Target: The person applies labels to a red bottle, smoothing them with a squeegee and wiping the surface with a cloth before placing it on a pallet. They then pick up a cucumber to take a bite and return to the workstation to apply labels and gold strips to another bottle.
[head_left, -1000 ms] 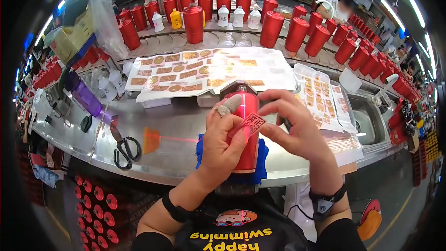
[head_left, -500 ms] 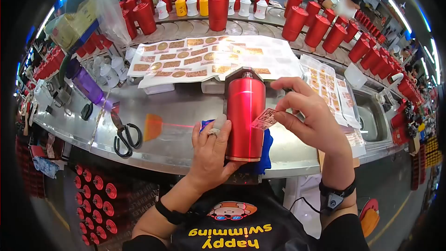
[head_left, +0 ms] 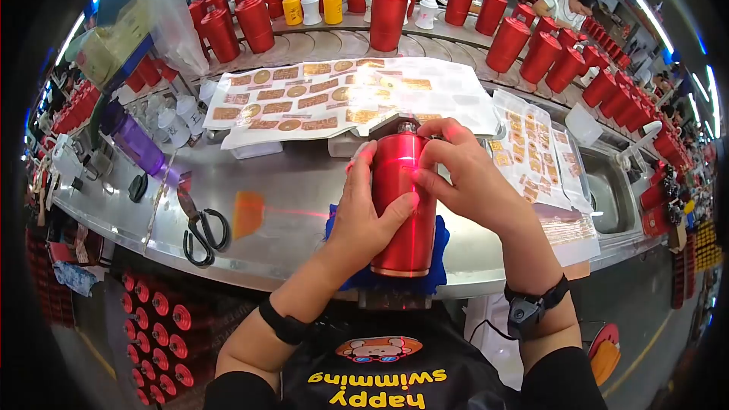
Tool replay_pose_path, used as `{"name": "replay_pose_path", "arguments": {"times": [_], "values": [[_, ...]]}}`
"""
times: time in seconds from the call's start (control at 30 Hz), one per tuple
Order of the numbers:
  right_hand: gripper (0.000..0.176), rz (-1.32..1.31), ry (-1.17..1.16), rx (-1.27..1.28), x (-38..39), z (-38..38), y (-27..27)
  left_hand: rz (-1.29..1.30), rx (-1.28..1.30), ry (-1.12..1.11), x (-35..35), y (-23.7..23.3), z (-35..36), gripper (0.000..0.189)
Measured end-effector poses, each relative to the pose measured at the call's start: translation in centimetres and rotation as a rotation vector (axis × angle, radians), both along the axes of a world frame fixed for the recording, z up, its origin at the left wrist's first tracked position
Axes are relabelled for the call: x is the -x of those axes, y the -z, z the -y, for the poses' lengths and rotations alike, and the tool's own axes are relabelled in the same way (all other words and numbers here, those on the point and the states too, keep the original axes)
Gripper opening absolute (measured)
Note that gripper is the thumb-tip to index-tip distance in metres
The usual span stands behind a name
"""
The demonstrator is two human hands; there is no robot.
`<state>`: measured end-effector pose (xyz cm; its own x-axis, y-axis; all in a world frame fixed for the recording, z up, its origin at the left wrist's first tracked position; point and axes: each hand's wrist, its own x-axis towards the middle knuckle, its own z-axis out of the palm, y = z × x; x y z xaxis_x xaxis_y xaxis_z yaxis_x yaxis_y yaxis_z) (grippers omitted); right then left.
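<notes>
A shiny red bottle [head_left: 401, 247] lies in front of me, its metal neck away from me and a bright laser line along it. My left hand [head_left: 363, 209] is closed round its left side, thumb across the front. On the upper right side, my right hand [head_left: 463, 178] presses its bent fingertips to the bottle, thumb and index finger together. The small patterned decal seen there earlier is now hidden by these fingers. A blue cloth [head_left: 440, 247] lies beneath the bottle.
Sheets of gold decals [head_left: 296, 102] spread behind the bottle, more sheets [head_left: 531, 152] to the right. Black-handled scissors [head_left: 201, 231] and an orange scraper [head_left: 248, 214] lie left. Red bottles [head_left: 388, 21] stand on a curved conveyor; a sink [head_left: 607, 197] is at right. Co-workers sit beyond.
My left hand has moved up from the bottle's lower left side. My right hand has brought the decal in against the bottle. The bottle shifted slightly towards me; conveyor bottles moved right.
</notes>
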<state>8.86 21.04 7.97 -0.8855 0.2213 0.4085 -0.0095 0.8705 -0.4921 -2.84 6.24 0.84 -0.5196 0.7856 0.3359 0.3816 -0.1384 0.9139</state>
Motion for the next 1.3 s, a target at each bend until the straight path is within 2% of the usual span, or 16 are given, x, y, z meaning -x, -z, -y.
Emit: {"name": "replay_pose_path", "arguments": {"times": [0.03,0.2,0.33,0.4,0.57,1.03,1.3], "values": [[0.016,-0.001,0.005,0.010,0.0,0.0,0.1,0.068,-0.029,0.018,-0.1,0.0,-0.4,0.082],[0.016,-0.018,0.008,0.018,0.3,-0.4,0.4,0.088,-0.022,-0.007,-0.3,0.4,-0.7,0.079],[0.013,-0.203,0.118,0.038,0.2,-0.2,1.5,0.179,0.043,-0.002,-0.2,-0.8,-0.7,0.079],[0.015,-0.294,0.206,0.047,-0.4,0.5,1.7,0.120,0.018,0.005,-0.1,-0.8,-0.6,0.079],[0.045,-0.192,0.120,-0.151,-3.2,3.6,3.6,0.044,-0.021,-0.019,0.0,0.3,-1.1,0.079],[0.049,-0.158,0.157,-0.178,-2.7,3.5,4.4,0.052,-0.046,-0.010,0.4,0.7,-1.7,0.076],[0.049,-0.182,0.157,-0.104,-2.9,3.6,4.7,0.222,-0.080,0.010,1.3,1.2,-2.5,0.069]]}}
